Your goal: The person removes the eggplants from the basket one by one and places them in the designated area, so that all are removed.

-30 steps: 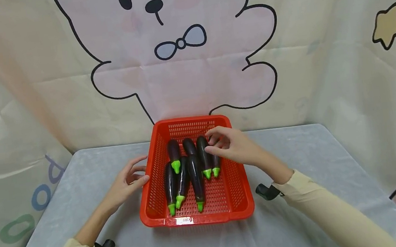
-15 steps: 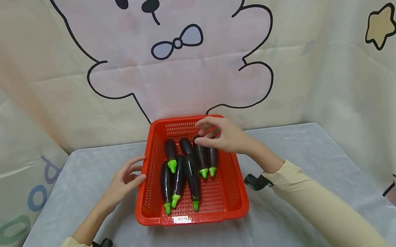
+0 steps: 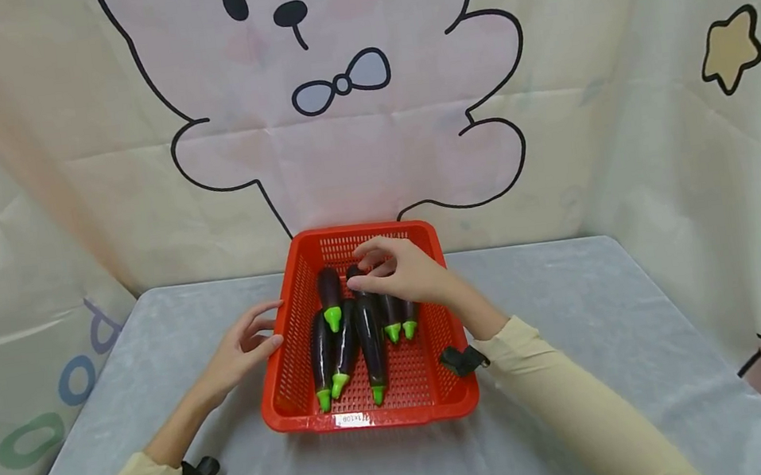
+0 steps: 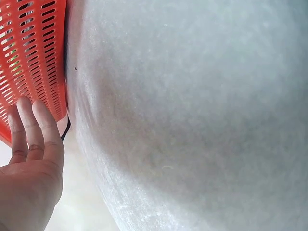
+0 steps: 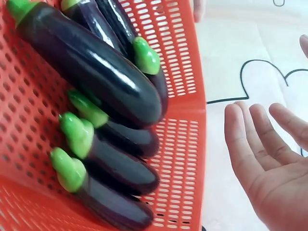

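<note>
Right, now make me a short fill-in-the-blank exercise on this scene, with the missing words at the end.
1. The basket is coloured ____.
2. The stem caps on the eggplants are bright ____.
3. The hand above the eggplants is the person's ____ one.
4. At its neck, the cartoon bear wears a ____.

Missing words: red; green; right; bow tie.

Here's the pale grey table (image 3: 539, 289), and on it sits the red basket (image 3: 404, 416), upright, close to the far edge, about midway between the sides!
</note>
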`<state>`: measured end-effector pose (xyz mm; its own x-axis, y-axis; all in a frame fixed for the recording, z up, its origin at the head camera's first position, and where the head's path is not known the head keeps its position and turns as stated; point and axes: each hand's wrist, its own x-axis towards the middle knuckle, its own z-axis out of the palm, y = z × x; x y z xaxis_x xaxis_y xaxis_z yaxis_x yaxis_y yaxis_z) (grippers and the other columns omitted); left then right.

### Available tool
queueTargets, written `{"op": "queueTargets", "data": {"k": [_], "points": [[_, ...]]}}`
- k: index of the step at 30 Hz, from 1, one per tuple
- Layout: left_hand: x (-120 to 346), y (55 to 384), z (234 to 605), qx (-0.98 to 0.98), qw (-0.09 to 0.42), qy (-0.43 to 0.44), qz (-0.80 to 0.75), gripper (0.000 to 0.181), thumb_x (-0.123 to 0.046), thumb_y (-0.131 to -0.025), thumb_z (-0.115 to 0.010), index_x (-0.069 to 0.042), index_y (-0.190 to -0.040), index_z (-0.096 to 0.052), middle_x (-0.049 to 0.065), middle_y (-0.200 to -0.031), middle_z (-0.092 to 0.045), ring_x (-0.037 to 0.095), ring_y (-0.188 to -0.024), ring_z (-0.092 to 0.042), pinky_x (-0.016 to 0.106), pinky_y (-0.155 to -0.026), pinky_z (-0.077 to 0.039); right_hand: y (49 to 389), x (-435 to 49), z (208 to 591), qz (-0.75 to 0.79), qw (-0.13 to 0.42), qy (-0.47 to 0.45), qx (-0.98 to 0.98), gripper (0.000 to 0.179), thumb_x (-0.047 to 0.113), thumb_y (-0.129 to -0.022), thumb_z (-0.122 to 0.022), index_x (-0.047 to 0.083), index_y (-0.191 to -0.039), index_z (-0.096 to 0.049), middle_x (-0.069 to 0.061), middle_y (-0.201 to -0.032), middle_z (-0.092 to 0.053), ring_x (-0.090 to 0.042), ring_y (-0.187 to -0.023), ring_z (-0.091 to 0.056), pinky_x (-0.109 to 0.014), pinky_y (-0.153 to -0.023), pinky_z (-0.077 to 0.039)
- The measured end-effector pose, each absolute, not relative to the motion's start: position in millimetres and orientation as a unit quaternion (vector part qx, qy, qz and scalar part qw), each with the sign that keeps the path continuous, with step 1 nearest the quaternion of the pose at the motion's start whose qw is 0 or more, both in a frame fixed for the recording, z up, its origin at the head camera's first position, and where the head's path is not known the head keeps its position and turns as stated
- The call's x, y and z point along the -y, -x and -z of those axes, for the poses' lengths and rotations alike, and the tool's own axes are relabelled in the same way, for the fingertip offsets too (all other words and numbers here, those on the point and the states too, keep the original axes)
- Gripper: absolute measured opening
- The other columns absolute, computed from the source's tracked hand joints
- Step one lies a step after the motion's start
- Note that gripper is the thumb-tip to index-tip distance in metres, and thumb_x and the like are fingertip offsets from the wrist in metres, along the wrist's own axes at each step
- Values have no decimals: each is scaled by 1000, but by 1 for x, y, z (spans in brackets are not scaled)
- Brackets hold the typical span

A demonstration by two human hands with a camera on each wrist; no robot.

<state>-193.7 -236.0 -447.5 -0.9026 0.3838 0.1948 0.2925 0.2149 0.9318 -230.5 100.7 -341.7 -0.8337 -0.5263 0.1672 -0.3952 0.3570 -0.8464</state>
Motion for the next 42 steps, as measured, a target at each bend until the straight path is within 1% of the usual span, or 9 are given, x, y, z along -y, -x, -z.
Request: {"op": "queueTargets", "data": {"k": [8,12,15,19,24,27,29,35,42], "points": [[235,195,448,-785,45,-206,-583,57,-12,-99,-66,-13,-151,-43,22,-125,-60,34,-102,-67,38,-81,-59,234,-88,358,479,85,233,-842,58,37,-86,-82,9,-133,-61,-5,-116,-63,-24,-105,-63,-35,-87,-55],[234,194,446,-783,46,-204,-585,58,-12,-99,-66,-13,-152,-43,23,-123,-61,38,-102,-66,39,-80,-59,236,-85,362,487,103,215,-840,59,37,-84,-84,9,-132,-61,-9,-119,-62,-23,-101,-64,-36,-82,-58],[235,193,444,-782,44,-203,-587,58,-12,-99,-65,-13,-152,-42,23,-122,-61,40,-102,-65,39,-79,-60,238,-83,364,497,120,202,-835,60,35,-84,-85,8,-132,-61,-17,-124,-61,-25,-97,-65,-38,-79,-59],[233,192,443,-782,40,-197,-590,58,-13,-99,-65,-14,-152,-42,23,-120,-61,36,-100,-67,40,-79,-60,238,-83,369,493,128,180,-841,63,35,-84,-85,5,-133,-60,-21,-129,-59,-26,-98,-64,-41,-82,-58],[229,189,447,-776,48,-185,-601,57,-13,-102,-62,-15,-154,-39,23,-119,-61,30,-95,-69,41,-77,-60,239,-85,378,478,126,152,-856,69,39,-82,-86,2,-134,-60,-18,-128,-60,-26,-93,-63,-41,-81,-58],[226,186,449,-772,50,-182,-607,57,-11,-103,-60,-13,-155,-37,25,-118,-60,30,-94,-69,40,-75,-61,240,-85,383,475,134,147,-858,71,40,-82,-86,2,-135,-59,-18,-128,-59,-26,-88,-64,-42,-80,-58],[224,184,450,-768,49,-183,-612,57,-10,-104,-59,-11,-155,-36,26,-118,-59,30,-93,-69,39,-74,-61,239,-86,384,473,136,145,-859,71,42,-81,-86,3,-135,-59,-18,-129,-59,-26,-88,-64,-42,-80,-58],[223,184,450,-771,46,-182,-608,56,-11,-104,-58,-11,-155,-35,27,-118,-58,31,-93,-68,39,-74,-61,236,-87,385,478,132,133,-858,72,39,-81,-87,4,-136,-59,-18,-131,-57,-28,-95,-62,-46,-81,-58],[223,186,450,-775,48,-176,-605,55,-13,-104,-59,-13,-155,-36,27,-118,-58,34,-93,-68,39,-74,-61,235,-85,388,471,161,107,-861,77,34,-78,-90,4,-141,-55,-21,-130,-56,-29,-90,-64,-43,-78,-59]]}}
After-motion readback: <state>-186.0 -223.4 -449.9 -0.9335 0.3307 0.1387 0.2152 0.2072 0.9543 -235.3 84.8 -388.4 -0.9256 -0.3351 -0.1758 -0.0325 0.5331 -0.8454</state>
